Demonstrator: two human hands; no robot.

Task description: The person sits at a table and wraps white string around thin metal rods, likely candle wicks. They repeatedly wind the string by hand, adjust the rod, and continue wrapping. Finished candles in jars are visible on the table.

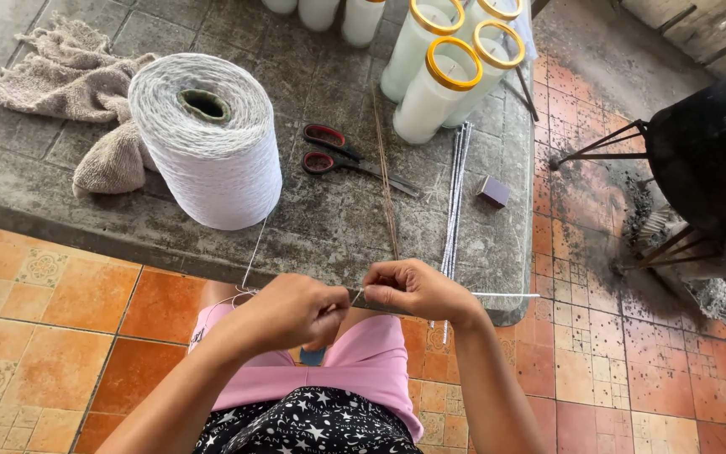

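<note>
My left hand [291, 311] pinches a white thread that runs up to a large spool of white yarn [208, 139] standing on the grey stone table [60, 202]. My right hand [413, 288] grips a thin rod wrapped in white thread [506, 295], which sticks out to the right past my wrist. Both hands meet just in front of the table's near edge, above my lap.
Red-handled scissors [338, 155], thin brown sticks [386, 181] and a bundle of white-wrapped rods [455, 185] lie on the table. White candles in gold-rimmed glasses [439, 88] stand at the back, a beige cloth [69, 84] at left, a small purple box [493, 192]. A black stove on a metal stand [699, 168] is at right.
</note>
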